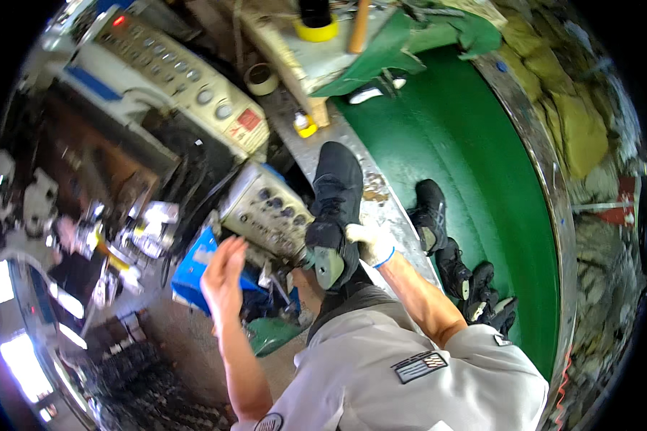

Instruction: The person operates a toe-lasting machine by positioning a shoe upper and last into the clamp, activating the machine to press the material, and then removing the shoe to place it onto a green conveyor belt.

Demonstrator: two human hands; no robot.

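A black lace-up shoe point(338, 179) with a grey-green last in its opening is held in front of me, toe pointing away. My right hand point(372, 244), in a white glove with a blue cuff edge, grips the shoe at its right side near the collar. My left hand point(225, 276) is bare and raised to the left of the shoe, apart from it, with fingers stretched out and nothing in them. Below and beside that hand is a blue bin point(187, 276) with tools in it.
On my right runs a green conveyor belt point(510, 237) with several black shoes point(430, 215). A machine with a button panel point(187, 75) and a smaller control box point(266, 208) stand at left. Ahead, a bench holds a yellow roll point(316, 30); a small yellow bottle point(305, 126) stands on the ledge.
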